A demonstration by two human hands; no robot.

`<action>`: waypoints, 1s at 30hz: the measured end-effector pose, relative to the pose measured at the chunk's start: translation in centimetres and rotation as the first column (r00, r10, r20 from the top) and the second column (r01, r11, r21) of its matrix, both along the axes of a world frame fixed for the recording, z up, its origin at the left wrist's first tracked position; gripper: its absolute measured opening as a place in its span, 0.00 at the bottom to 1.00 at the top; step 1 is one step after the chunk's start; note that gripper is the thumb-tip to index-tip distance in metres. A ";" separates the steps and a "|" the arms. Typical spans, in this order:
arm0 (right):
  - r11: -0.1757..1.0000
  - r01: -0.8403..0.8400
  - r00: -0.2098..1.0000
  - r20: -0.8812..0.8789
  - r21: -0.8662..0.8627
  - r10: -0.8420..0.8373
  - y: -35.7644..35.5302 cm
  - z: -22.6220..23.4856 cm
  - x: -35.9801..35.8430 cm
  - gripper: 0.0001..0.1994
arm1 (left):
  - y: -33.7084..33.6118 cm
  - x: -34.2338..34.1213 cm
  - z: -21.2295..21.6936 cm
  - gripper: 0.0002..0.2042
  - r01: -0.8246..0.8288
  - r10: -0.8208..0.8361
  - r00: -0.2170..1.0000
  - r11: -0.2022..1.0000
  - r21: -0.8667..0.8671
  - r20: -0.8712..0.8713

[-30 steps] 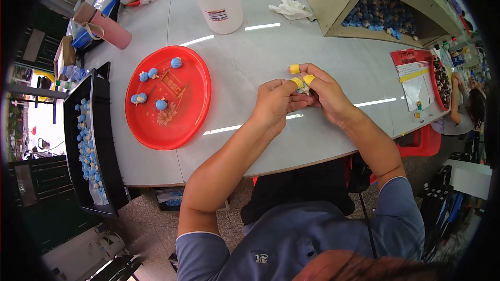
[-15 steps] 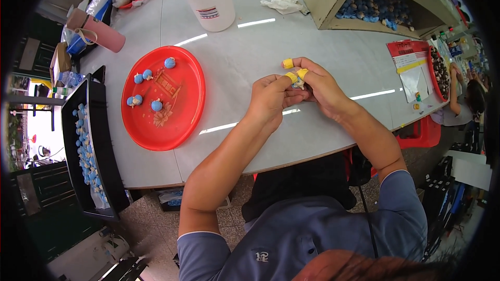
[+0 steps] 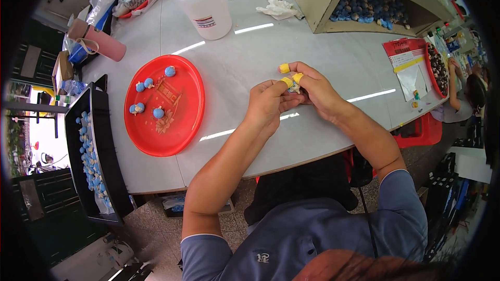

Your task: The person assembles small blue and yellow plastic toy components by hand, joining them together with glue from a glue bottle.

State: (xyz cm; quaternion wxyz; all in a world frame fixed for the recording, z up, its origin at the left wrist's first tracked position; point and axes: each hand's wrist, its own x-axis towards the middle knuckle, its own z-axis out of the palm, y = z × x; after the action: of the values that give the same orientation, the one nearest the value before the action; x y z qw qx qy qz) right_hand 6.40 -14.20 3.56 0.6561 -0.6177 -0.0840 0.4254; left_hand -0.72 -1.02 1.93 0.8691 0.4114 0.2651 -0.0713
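workroom table (image 3: 237, 62): gray and glossy, streaked with reflected light, a person in a blue shirt at its near edge.
left hand (image 3: 265, 103): narrow, thumb and fingers pinched on a small pale piece (image 3: 295, 88), mostly hidden by the fingers.
right hand (image 3: 322, 95): against the left, thumb and fingers gathered about the same piece; yellow wraps (image 3: 284, 68) cover both thumb tips and one right fingertip.
small pale piece: between the two hands, to the right of the round red tray (image 3: 186, 122).
round red tray: several blue balls (image 3: 170, 71) lie inside, some in pairs.
black bin (image 3: 110, 161): left of the table, holding many similar blue balls.
table's far side: translucent jug (image 3: 211, 13), pink tumbler (image 3: 105, 45), crumpled white tissue (image 3: 278, 8).
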 end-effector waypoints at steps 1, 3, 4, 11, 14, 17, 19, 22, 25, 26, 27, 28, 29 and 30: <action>1.000 0.002 1.000 0.001 -0.001 -0.002 0.0 0.0 0.0 0.18 | 0.0 0.0 0.1 0.09 0.002 -0.002 1.000 1.000 -0.001 0.001; 1.000 0.007 1.000 0.002 -0.005 -0.007 0.1 0.1 0.0 0.18 | -0.1 -0.1 0.3 0.09 0.001 -0.001 1.000 1.000 0.010 0.006; 1.000 0.007 1.000 0.006 -0.003 -0.007 0.1 0.1 0.0 0.18 | 0.0 0.0 0.4 0.09 0.001 -0.001 1.000 1.000 0.013 0.010; 0.999 0.041 0.999 0.001 0.005 -0.041 -0.3 -0.5 0.2 0.15 | 0.2 -0.1 -0.1 0.08 -0.009 0.009 0.999 1.000 -0.018 0.038; 0.995 0.102 0.992 0.074 -0.006 -0.102 -0.3 -0.6 0.3 0.14 | 0.3 -0.1 -0.3 0.07 -0.049 0.050 0.997 0.999 -0.018 0.066; 0.993 0.120 0.978 0.169 0.006 -0.119 -0.5 -0.5 0.4 0.12 | 0.4 0.0 0.0 0.08 -0.129 0.117 0.985 0.988 0.087 0.131; 0.996 0.084 0.974 0.211 0.005 -0.083 -0.8 -0.6 0.7 0.12 | 0.3 0.1 0.1 0.08 -0.178 0.145 0.971 0.970 0.166 0.190; 0.997 0.041 0.997 0.063 0.071 -0.046 -0.8 -0.9 1.0 0.11 | 0.1 0.1 -0.3 0.11 -0.198 0.103 0.964 0.895 0.400 0.247; 0.983 0.034 0.998 0.048 0.181 -0.043 -0.8 -1.4 1.4 0.11 | 0.2 0.1 -0.6 0.13 -0.216 0.045 0.937 0.856 0.471 0.348; 0.982 0.036 0.997 0.058 0.185 -0.048 -0.9 -1.4 1.6 0.10 | 0.4 0.2 -0.5 0.13 -0.186 0.049 0.947 0.890 0.417 0.318; 0.981 0.038 0.996 0.068 0.190 -0.052 -1.0 -1.4 1.8 0.10 | 0.7 0.2 -0.3 0.13 -0.157 0.051 0.957 0.919 0.360 0.287; 0.980 0.042 0.996 0.068 0.193 -0.056 -1.1 -1.3 1.9 0.10 | 1.1 0.2 -0.4 0.13 -0.155 0.047 0.957 0.919 0.364 0.287; 0.979 0.027 0.996 0.081 0.202 -0.044 -1.1 -1.3 2.1 0.10 | 1.6 0.3 -0.6 0.13 -0.117 0.012 0.961 0.923 0.366 0.278; 0.978 0.013 0.995 0.093 0.209 -0.033 -1.1 -1.3 2.3 0.10 | 1.8 0.3 -0.7 0.13 -0.079 -0.024 0.963 0.926 0.369 0.267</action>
State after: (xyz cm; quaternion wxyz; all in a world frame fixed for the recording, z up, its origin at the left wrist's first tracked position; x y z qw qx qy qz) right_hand 8.66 -15.33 2.28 0.7172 -0.5662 -0.1522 0.3766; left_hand -0.40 0.76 1.24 0.8028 0.5722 0.1601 0.0491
